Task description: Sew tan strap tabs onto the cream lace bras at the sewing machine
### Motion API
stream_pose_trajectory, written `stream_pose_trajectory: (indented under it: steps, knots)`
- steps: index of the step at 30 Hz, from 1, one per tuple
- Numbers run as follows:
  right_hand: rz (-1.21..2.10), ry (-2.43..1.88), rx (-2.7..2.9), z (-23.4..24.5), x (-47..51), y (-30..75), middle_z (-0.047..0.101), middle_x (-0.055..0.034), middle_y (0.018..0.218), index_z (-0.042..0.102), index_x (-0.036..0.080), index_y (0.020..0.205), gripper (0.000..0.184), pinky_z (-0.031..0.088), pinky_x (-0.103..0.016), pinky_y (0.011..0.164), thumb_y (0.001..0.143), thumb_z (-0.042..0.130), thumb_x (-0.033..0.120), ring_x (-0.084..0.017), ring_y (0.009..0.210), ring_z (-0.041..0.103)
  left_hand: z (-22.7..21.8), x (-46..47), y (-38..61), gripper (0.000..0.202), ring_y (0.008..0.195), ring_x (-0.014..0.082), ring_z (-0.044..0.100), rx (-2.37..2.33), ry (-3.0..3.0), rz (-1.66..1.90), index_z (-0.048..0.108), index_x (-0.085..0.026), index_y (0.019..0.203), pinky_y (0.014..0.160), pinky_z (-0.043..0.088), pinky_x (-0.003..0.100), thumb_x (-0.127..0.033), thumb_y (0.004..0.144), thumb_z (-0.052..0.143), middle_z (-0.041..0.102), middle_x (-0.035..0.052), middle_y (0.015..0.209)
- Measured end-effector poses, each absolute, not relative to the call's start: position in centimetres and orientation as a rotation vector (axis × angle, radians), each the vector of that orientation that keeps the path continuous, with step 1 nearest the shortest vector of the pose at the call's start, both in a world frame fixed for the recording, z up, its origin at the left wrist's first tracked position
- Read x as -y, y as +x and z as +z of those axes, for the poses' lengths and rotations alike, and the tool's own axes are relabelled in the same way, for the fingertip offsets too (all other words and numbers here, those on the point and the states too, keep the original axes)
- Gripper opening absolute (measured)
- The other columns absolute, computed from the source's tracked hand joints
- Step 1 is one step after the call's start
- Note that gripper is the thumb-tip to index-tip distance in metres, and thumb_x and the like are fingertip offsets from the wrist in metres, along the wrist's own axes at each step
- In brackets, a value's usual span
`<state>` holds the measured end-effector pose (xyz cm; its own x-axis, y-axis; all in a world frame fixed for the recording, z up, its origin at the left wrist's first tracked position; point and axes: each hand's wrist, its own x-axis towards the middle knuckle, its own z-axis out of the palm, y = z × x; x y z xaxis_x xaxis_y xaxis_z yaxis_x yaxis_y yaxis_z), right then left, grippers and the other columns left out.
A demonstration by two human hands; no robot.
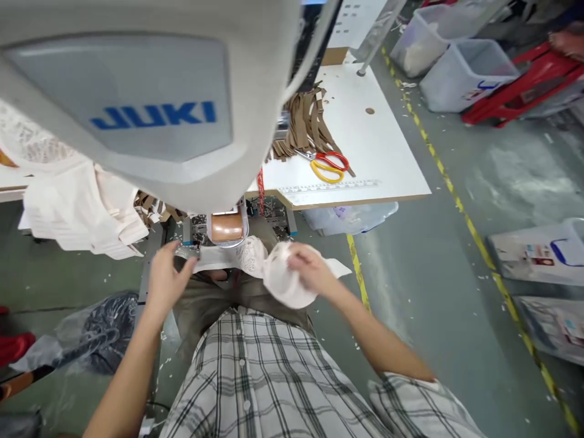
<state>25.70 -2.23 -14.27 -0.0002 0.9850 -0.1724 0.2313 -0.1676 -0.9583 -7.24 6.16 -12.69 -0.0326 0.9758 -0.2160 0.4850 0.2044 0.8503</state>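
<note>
White bra: held in front of the sewing machine (182, 140), over the wearer's lap; one cup is lace-covered, the other is shown pale and smooth, and the band (214, 258) is stretched toward the left.
Right hand (312, 267): closed on the white bra (289, 277) at the smooth cup; the fingers are slightly blurred.
Left hand (168, 277): set well apart from the right, with thumb and forefinger parted near the band's left end; whether the band is touched cannot be told.
Machine head: marked JUKI; a copper-coloured plate (227, 227) is seen below it.
White tabletop (383, 140): brown strips (303, 121) are heaped beside the machine; scissors (328, 167) with red and yellow handles are laid near a clear ruler (328, 186).
Left side: white fabric pieces (82, 210) are draped over the table edge.
Floor (410, 261): crossed by yellow tape (438, 158), with plastic bins (468, 73) beyond it.
</note>
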Motion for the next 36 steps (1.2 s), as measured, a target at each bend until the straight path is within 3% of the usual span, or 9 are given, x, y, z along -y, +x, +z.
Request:
stream_pose_trajectory:
  steps: [2, 5, 9, 16, 19, 24, 26, 30, 36]
  knots:
    - [1.271, -1.160, 1.594, -12.4, 3.1, 21.6, 0.062, -0.0053, 0.089, 0.058, 0.020, 0.080, 0.045, 0.050, -0.033, 0.082, 0.095, 0.043, 0.060, -0.019, 0.089, 0.060, -12.8, -4.4, -4.8, 0.055, 0.124, 0.0298, 0.049, -1.317, 1.181, 0.699, 0.063, -0.021, 0.118, 0.095, 0.043, 0.032, -0.044, 0.070, 0.079, 0.063, 0.0096, 0.121]
    - [1.278, -0.935, 1.674, -11.0, 3.5, 17.6, 0.063, -0.0098, 0.112, 0.059, 0.019, 0.086, 0.040, 0.046, -0.034, 0.098, 0.101, 0.038, 0.050, -0.020, 0.116, 0.057, -13.3, -1.9, -2.5, 0.055, 0.095, 0.0266, 0.061, -1.041, 0.867, 0.527, 0.070, -0.016, 0.099, 0.078, 0.048, 0.031, -0.061, 0.068, 0.076, 0.069, 0.0091, 0.094]
    - [1.292, -0.966, 1.587, -10.8, 3.8, 16.5, 0.063, -0.0094, 0.122, 0.061, 0.019, 0.098, 0.030, 0.046, -0.031, 0.098, 0.102, 0.041, 0.042, -0.017, 0.115, 0.059, -13.0, -1.1, -2.6, 0.050, 0.064, 0.0149, 0.054, -1.041, 0.738, 0.459, 0.069, -0.013, 0.080, 0.059, 0.043, 0.025, -0.063, 0.072, 0.073, 0.064, 0.0029, 0.070]
    - [1.136, -1.133, 1.662, -11.1, 4.5, 16.2, 0.066, -0.0060, 0.099, 0.069, 0.021, 0.100, 0.026, 0.049, -0.028, 0.084, 0.098, 0.051, 0.039, -0.017, 0.094, 0.062, -10.1, -0.7, -1.7, 0.034, 0.064, 0.0142, 0.058, -0.984, 0.521, 0.385, 0.072, -0.011, 0.084, 0.061, 0.044, 0.024, -0.041, 0.072, 0.081, 0.067, 0.0049, 0.072]
    - [1.182, -1.184, 1.644, -10.9, 4.6, 16.1, 0.066, -0.0045, 0.090, 0.069, 0.021, 0.098, 0.028, 0.047, -0.028, 0.077, 0.099, 0.048, 0.040, -0.016, 0.085, 0.062, -9.5, -0.4, -1.0, 0.031, 0.077, 0.0169, 0.064, -0.951, 0.449, 0.458, 0.072, -0.013, 0.094, 0.073, 0.048, 0.026, -0.038, 0.077, 0.078, 0.071, 0.0078, 0.086]
    - [1.336, -1.159, 1.614, -11.1, 4.6, 16.5, 0.065, -0.0035, 0.080, 0.068, 0.019, 0.089, 0.037, 0.045, -0.026, 0.069, 0.098, 0.045, 0.047, -0.016, 0.074, 0.059, -9.2, -0.5, -1.1, 0.022, 0.088, 0.0209, 0.066, -0.864, 0.342, 0.609, 0.070, -0.016, 0.080, 0.085, 0.048, 0.032, -0.038, 0.078, 0.075, 0.072, 0.0063, 0.088]
    - [1.417, -1.193, 1.547, -11.4, 4.7, 16.8, 0.065, -0.0037, 0.079, 0.067, 0.018, 0.086, 0.039, 0.045, -0.026, 0.067, 0.097, 0.045, 0.049, -0.016, 0.073, 0.059, -8.9, -0.5, -1.6, 0.023, 0.085, 0.0200, 0.066, -0.851, 0.315, 0.663, 0.070, -0.018, 0.085, 0.082, 0.048, 0.032, -0.041, 0.079, 0.072, 0.071, 0.0043, 0.084]
    - [1.507, -1.317, 1.443, -11.8, 5.0, 16.8, 0.062, -0.0025, 0.071, 0.064, 0.018, 0.079, 0.046, 0.044, -0.026, 0.063, 0.094, 0.044, 0.056, -0.017, 0.067, 0.057, -8.4, -0.2, -2.5, 0.036, 0.067, 0.0154, 0.060, -0.818, 0.317, 0.683, 0.071, -0.012, 0.098, 0.064, 0.042, 0.026, -0.026, 0.066, 0.081, 0.066, 0.0042, 0.073]
    - [1.520, -1.382, 1.690, -11.2, 4.6, 16.9, 0.069, -0.0055, 0.073, 0.071, 0.029, 0.078, 0.041, 0.050, -0.029, 0.061, 0.091, 0.046, 0.058, -0.022, 0.067, 0.064, -9.5, -2.2, -4.4, 0.035, 0.055, 0.0096, 0.048, -0.893, 0.301, 0.832, 0.061, -0.015, 0.070, 0.055, 0.034, 0.023, -0.040, 0.066, 0.086, 0.056, -0.0003, 0.060]
